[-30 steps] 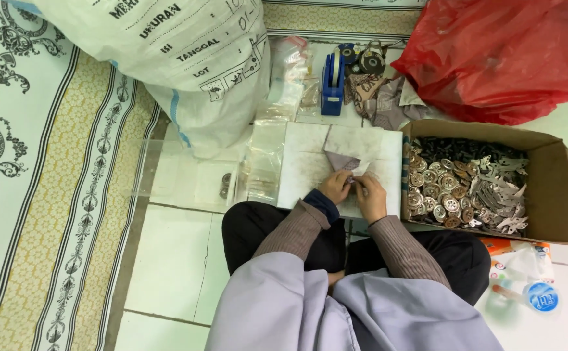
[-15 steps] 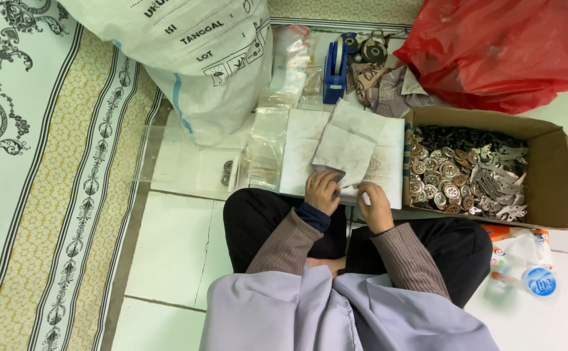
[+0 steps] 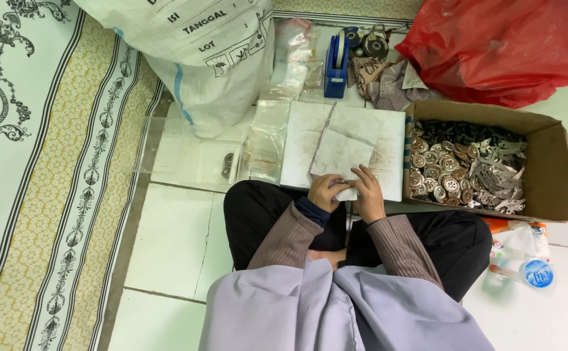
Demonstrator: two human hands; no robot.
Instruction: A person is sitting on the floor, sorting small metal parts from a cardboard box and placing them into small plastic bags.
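From up here I see both of my hands meeting over the near edge of a pale, stained sheet of paper (image 3: 352,144) that lies on a white board (image 3: 394,140) just in front of my crossed legs. My left hand (image 3: 325,192) and right hand (image 3: 366,195) sit side by side, nearly touching, fingers curled narrow and pinching a small folded bit of the sheet's near edge between them; what, if anything, is inside the fold I cannot tell. The sheet runs away from my fingertips, its long axis tilted slightly to the right, so the loose part lies straight ahead of both hands and neither is clearly nearer. To the right, touching the board's edge, stands an open cardboard box (image 3: 550,172) filled with small round metal pieces (image 3: 436,179) and flat silvery ones. To the left of the board lie clear plastic bags (image 3: 267,140), and beyond it a blue tape dispenser (image 3: 336,62). A large white sack (image 3: 212,58) stands at the far left and a red plastic bag (image 3: 511,45) at the far right. The surface is a white tiled floor (image 3: 173,240), with a patterned mat (image 3: 43,162) along the left. Room around the hands is tight on the right, freer on the left.
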